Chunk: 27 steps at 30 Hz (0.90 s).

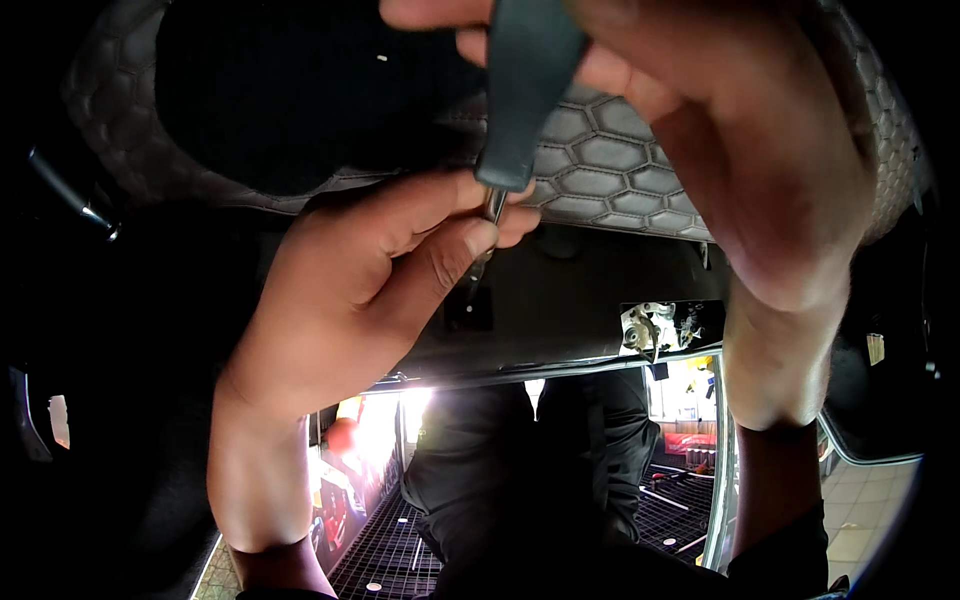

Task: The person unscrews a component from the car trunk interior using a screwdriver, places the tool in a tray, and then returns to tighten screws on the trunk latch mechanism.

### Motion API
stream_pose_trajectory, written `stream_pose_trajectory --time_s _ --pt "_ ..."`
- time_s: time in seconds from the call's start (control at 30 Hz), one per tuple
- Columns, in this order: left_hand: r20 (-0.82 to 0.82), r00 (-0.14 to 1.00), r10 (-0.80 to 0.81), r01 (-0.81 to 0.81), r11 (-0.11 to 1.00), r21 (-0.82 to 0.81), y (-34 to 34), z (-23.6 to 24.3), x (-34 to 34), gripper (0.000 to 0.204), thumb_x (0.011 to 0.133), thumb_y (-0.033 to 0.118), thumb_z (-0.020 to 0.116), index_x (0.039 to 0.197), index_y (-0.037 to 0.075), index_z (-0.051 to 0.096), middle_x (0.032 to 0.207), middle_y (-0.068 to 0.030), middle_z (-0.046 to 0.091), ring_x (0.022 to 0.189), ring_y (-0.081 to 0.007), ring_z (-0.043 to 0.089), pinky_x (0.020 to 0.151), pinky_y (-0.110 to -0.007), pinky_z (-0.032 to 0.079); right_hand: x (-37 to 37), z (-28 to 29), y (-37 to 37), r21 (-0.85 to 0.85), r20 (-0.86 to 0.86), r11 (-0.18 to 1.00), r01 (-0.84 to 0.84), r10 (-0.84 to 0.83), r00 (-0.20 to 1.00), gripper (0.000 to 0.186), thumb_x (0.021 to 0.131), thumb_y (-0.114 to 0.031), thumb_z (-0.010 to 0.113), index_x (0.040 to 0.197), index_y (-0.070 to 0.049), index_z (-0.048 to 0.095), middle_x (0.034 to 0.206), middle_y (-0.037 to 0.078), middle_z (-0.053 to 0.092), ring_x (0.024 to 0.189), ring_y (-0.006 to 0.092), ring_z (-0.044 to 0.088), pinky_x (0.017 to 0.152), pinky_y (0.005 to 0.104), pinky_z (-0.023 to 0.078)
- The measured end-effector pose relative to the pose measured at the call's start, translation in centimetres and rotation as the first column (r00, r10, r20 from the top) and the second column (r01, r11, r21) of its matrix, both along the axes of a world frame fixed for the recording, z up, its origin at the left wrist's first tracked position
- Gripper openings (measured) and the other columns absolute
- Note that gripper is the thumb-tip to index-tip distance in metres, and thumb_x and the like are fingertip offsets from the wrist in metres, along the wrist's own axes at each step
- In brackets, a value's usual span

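A screwdriver (518, 110) with a dark grey handle points downward near the top middle. My right hand (745, 140) reaches in from the right with its fingers closed around the upper handle, partly cut off by the top edge. Just below the handle, my left hand (365, 265) pinches the metal shaft between thumb and fingers. The shaft's lower end lies close to a dark panel (560, 300), above a small bright dot on it. Whether the tip touches anything, I cannot tell. Behind my hands runs a grey quilted cover (610, 165) with hexagon stitching.
A metal latch-like part (650, 330) sits at the panel's lower right edge. A black patch (300, 90) covers much of the quilting at upper left. Below are my dark-clothed legs (520, 480), a black grid floor (385, 545) and pale tiles (870, 505) at right.
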State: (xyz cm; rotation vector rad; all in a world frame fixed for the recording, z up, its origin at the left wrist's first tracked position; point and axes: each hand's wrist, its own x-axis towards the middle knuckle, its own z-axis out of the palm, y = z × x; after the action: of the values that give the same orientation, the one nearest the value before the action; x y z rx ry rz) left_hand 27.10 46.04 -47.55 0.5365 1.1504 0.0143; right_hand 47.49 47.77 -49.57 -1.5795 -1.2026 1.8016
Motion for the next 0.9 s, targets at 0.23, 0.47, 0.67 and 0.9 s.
stream_pose_trajectory --time_s 0.23,0.47,0.67,0.9 --pt "-0.025 0.981 -0.194 0.195 0.966 0.172 -0.4 -0.2 -1.1 0.028 0.088 -0.003 0.079 0.115 -0.003 0.069 0.102 -0.0062 0.075 0.094 -0.0132 0.071 0.087 -0.027 0.056 -0.2 0.1 0.8 -0.005 0.011 1.000 -0.016 0.016 1.000 0.046 0.103 -0.009 0.064 0.145 0.005 0.052 0.109 0.011 0.069 0.099 0.0108 0.065 0.088 0.0238 0.053" --pt "0.012 0.957 -0.291 0.283 0.939 0.198 0.9 0.6 -0.8 0.029 0.095 0.001 0.073 0.123 -0.005 0.067 0.112 -0.0074 0.075 0.104 -0.0133 0.069 0.093 -0.027 0.053 -0.4 0.2 1.2 0.001 0.033 1.000 -0.019 0.019 0.999 0.047 0.103 -0.009 0.064 0.146 0.005 0.051 0.109 0.010 0.068 0.098 0.0105 0.065 0.087 0.0236 0.053" --pt "-0.027 0.983 -0.180 0.182 0.964 0.193 -0.5 0.2 -0.8 0.030 0.091 0.001 0.077 0.119 -0.002 0.066 0.103 -0.0067 0.074 0.098 -0.0134 0.069 0.091 -0.029 0.055 -0.3 0.8 1.5 0.009 0.050 1.000 -0.015 0.014 0.999 0.047 0.103 -0.009 0.064 0.147 0.005 0.051 0.108 0.010 0.068 0.098 0.0103 0.065 0.087 0.0234 0.053" --pt "-0.024 0.982 -0.189 0.191 0.976 0.105 -2.4 0.8 0.1 0.023 0.103 0.003 0.062 0.124 -0.005 0.066 0.108 -0.0096 0.076 0.103 -0.0138 0.070 0.094 -0.026 0.055 0.4 2.1 1.1 0.014 0.079 1.000 -0.005 0.004 0.997 0.048 0.103 -0.009 0.064 0.147 0.005 0.050 0.107 0.010 0.068 0.098 0.0100 0.065 0.087 0.0232 0.053"
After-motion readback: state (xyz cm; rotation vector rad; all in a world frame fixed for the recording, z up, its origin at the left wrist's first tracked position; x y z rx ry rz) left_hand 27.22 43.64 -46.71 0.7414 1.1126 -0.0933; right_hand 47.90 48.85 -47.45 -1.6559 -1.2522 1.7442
